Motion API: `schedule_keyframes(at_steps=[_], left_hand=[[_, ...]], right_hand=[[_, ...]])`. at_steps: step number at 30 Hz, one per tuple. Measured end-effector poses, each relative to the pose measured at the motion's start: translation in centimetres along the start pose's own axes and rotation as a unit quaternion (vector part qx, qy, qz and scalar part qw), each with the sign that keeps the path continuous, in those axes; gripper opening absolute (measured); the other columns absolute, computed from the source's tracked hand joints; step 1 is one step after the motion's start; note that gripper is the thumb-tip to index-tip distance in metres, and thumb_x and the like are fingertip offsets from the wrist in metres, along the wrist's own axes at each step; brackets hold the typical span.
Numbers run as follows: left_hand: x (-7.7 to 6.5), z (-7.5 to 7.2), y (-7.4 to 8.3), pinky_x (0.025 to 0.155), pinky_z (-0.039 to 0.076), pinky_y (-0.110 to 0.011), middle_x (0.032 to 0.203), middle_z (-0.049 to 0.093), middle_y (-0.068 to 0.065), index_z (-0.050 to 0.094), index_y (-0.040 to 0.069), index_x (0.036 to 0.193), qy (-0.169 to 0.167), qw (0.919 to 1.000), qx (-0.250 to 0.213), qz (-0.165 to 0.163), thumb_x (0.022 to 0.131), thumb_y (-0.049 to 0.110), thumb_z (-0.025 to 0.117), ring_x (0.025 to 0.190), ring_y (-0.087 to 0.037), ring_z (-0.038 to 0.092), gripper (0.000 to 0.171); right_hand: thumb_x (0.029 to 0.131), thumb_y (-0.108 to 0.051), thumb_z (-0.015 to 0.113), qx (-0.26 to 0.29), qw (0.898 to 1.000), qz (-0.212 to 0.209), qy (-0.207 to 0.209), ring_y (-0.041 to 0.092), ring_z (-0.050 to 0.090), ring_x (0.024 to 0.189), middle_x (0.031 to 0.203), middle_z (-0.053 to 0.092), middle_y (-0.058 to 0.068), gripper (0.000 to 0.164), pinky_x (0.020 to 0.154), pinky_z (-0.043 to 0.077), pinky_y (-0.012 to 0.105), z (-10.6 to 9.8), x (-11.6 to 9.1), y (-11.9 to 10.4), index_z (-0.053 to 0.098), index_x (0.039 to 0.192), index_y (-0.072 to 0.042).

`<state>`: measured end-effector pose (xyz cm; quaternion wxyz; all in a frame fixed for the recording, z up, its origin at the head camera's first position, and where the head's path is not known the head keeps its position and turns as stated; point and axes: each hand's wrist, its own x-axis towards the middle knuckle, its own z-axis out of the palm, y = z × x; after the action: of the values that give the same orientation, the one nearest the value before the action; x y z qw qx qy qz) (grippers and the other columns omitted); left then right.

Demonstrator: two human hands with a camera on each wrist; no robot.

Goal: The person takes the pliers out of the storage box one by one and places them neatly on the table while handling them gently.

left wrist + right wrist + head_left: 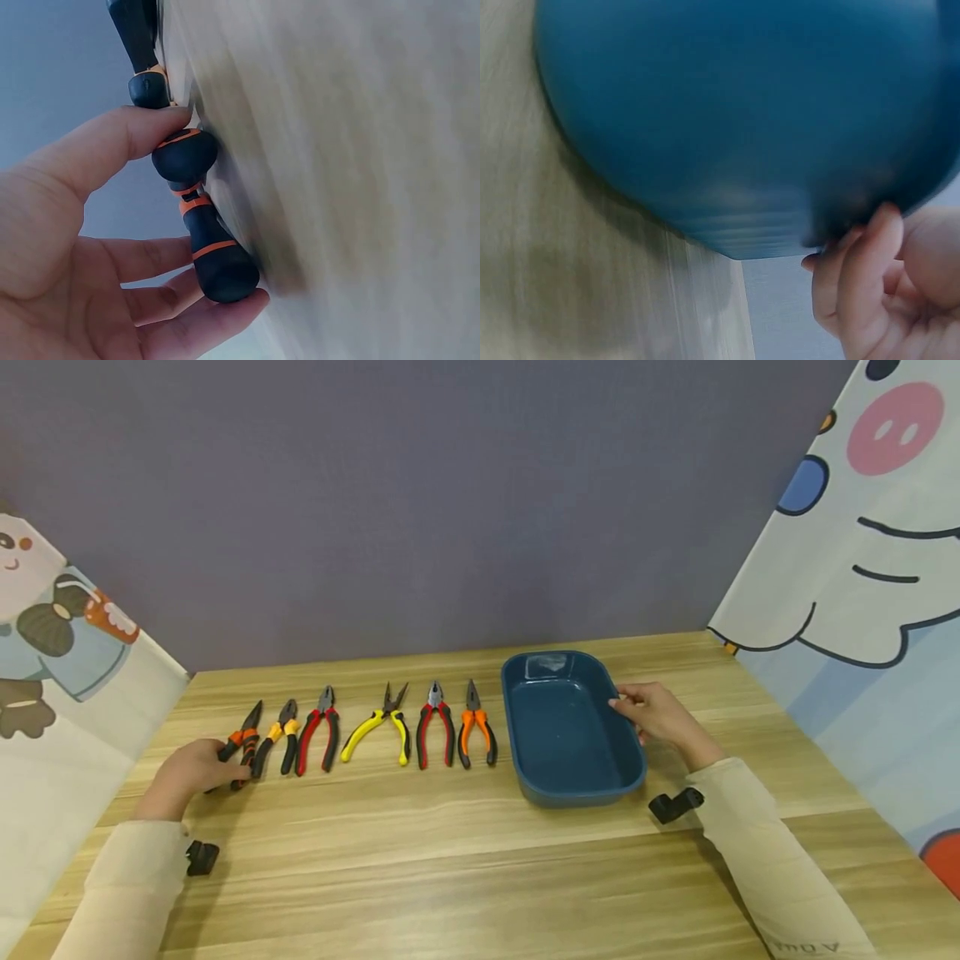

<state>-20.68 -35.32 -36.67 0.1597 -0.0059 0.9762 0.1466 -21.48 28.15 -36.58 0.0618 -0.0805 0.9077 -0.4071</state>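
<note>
At the table's left end, my left hand [191, 770] grips black-and-orange pliers [250, 735] by the handles, their jaws pointing away from me. In the left wrist view the thumb lies on one handle and the fingers curl round the other handle [225, 274]. My right hand [660, 718] pinches the right rim of a blue plastic basin [570, 735], thumb over the edge and fingers against the outer wall. The right wrist view shows those fingers at the basin's side wall [727, 135]. Pliers with yellow-and-black handles [282, 739] lie just right of the left hand.
Further right stand red-and-black pliers [318, 735], splayed yellow pliers [381, 727], another red-and-black pair [435, 727] and orange-and-black long-nose pliers [476, 731], in a row up to the basin. A grey panel [450, 527] rises behind the wooden table [420, 877].
</note>
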Motion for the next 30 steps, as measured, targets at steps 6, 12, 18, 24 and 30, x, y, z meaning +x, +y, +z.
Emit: schedule_keyframes(at_steps=[6,12,18,24,30], left_hand=[[-0.2,0.4,0.0,0.083,0.042,-0.060,0.123,0.041,-0.045,0.036,-0.028,0.123,0.000,1.0000,0.000,0.005,0.083,0.042,0.063,0.105,-0.058,0.046,0.085],[-0.7,0.6,0.0,0.080,0.043,-0.060,0.120,0.042,-0.046,0.038,-0.028,0.121,0.011,0.9997,0.009,0.020,0.087,0.040,0.059,0.102,-0.058,0.048,0.078],[-1.2,0.5,-0.3,0.079,0.043,-0.061,0.119,0.043,-0.047,0.039,-0.029,0.120,0.021,0.9992,0.014,0.031,0.091,0.040,0.055,0.102,-0.059,0.047,0.076],[-1.5,0.5,-0.7,0.075,0.045,-0.058,0.121,0.043,-0.045,0.034,-0.027,0.127,0.043,0.9971,0.004,0.062,0.095,0.038,0.051,0.100,-0.058,0.048,0.074],[-2.1,0.0,-1.4,0.074,0.043,-0.059,0.118,0.049,-0.040,0.032,-0.016,0.137,0.099,0.9881,0.005,0.118,0.096,0.035,0.052,0.080,-0.044,0.057,0.068]], right_hand=[[0.097,-0.015,0.052,0.001,1.000,-0.004,0.003,0.016,0.048,0.041,0.078,0.055,0.014,0.041,0.042,0.046,0.033,0.1,0.0,-0.1,0.049,0.130,0.010],[0.098,-0.016,0.051,0.003,1.000,-0.007,0.001,0.017,0.047,0.041,0.081,0.054,0.016,0.045,0.041,0.046,0.034,0.2,0.2,0.1,0.045,0.133,0.011],[0.099,-0.026,0.049,0.013,1.000,-0.003,-0.017,0.019,0.047,0.043,0.098,0.055,0.025,0.053,0.044,0.048,0.038,0.5,0.6,0.5,0.040,0.137,0.010],[0.101,-0.036,0.041,0.019,1.000,-0.001,-0.018,0.023,0.058,0.061,0.091,0.056,0.022,0.056,0.052,0.054,0.040,-1.0,0.6,1.0,0.046,0.130,0.012],[0.102,-0.036,0.036,-0.086,0.995,-0.040,0.040,0.040,0.063,0.093,0.113,0.058,0.032,0.056,0.069,0.054,0.044,-3.6,-0.8,1.8,0.044,0.133,0.011]])
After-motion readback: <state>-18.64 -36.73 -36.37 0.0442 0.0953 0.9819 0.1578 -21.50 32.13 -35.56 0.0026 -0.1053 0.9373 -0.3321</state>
